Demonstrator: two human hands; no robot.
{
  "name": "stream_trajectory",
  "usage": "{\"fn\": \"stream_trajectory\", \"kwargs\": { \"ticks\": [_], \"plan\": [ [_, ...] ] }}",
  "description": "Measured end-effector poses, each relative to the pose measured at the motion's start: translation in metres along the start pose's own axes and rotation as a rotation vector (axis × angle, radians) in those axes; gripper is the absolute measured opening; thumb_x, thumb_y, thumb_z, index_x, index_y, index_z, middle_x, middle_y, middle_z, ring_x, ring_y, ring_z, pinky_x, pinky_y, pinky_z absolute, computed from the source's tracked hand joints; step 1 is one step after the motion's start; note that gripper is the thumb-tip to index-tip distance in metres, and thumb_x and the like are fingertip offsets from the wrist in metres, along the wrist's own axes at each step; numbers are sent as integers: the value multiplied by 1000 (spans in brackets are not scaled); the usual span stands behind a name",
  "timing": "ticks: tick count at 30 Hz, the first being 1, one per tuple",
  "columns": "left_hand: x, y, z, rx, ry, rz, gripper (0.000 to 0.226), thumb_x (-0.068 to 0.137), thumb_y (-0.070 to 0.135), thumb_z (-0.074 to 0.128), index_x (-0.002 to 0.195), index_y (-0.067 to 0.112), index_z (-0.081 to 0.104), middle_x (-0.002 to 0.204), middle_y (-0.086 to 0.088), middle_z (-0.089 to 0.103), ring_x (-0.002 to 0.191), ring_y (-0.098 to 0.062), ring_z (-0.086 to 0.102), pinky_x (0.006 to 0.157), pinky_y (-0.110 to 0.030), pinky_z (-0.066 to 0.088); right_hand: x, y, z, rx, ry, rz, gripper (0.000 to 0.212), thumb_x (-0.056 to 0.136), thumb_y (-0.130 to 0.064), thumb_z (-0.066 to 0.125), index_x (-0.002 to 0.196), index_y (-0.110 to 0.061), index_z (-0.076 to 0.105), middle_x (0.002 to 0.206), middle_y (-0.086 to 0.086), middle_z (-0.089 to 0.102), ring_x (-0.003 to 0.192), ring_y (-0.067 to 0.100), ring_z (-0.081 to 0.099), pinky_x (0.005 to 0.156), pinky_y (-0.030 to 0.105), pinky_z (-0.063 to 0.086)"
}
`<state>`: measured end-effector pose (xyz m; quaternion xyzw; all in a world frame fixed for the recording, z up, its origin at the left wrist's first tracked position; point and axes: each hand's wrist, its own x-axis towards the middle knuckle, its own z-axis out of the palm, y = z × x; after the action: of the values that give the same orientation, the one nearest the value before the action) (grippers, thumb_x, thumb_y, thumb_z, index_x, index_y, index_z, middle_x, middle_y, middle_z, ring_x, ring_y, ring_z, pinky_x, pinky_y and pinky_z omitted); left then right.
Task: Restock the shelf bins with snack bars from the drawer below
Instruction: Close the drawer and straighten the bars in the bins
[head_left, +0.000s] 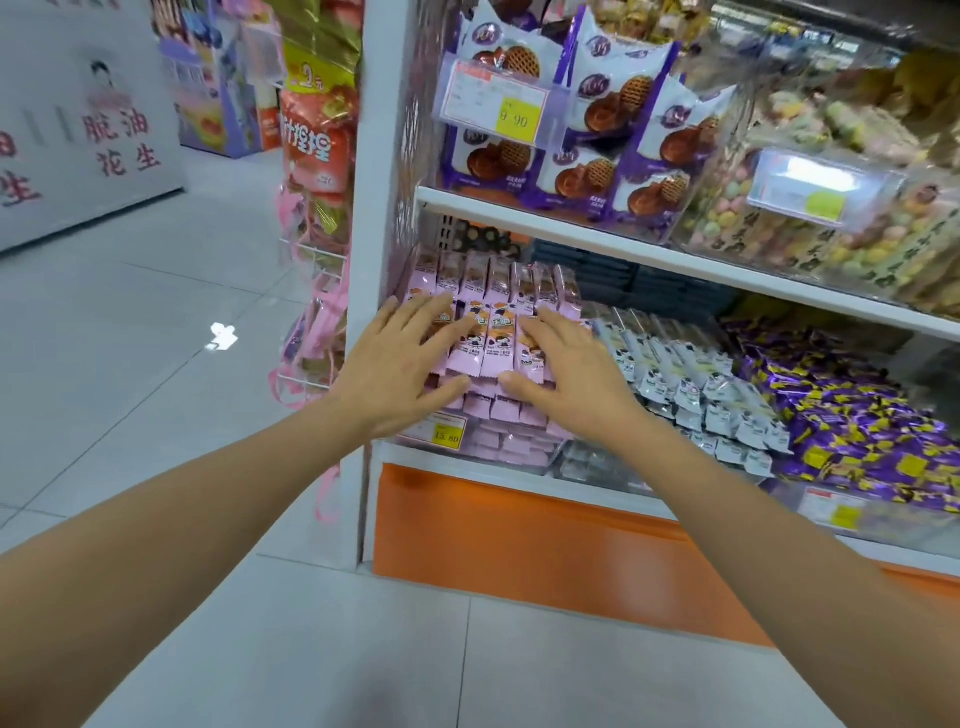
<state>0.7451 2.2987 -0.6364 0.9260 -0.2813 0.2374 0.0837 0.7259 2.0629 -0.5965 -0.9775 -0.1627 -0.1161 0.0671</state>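
Two flat hands, left hand (402, 364), right hand (569, 382), press glossy pink bars (496, 338).

Bare forearms (197, 499), left hand (400, 364), right hand (569, 379).

Pale glossy floor tiles (130, 322) — a white, red-lettered signboard (78, 156) stands left.

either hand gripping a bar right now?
No, the left hand and the right hand both lie with straight, spread fingers flat on the pink bars.
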Motion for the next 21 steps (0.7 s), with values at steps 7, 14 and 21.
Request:
{"fn": "stream_trajectory", "kwargs": {
  "ticks": [7,14,21],
  "plan": [
    [13,-1,0,64,-111,14,74,91,73,14,154,35,22,159,0,28,148,-24,22,115,-55,26,7,20,-6,-18,-179,-28,90,84,-77,32,156,-31,3,164,3,-9,151,23,-7,122,44,0],
    [19,-2,4,80,-57,48,70,93,68,25,141,22,47,141,-5,51,133,-29,44,101,-52,43,9,15,-1,93,-103,-24,82,90,-67,41,155,-25,16,163,4,9,150,23,5,122,45,1],
    [20,-5,5,74,-16,77,70,93,69,25,138,22,49,139,-4,52,130,-28,46,99,-48,44,8,13,1,116,-90,-14,79,90,-67,43,154,-28,18,163,1,11,150,21,5,121,47,2]
  ]
}}
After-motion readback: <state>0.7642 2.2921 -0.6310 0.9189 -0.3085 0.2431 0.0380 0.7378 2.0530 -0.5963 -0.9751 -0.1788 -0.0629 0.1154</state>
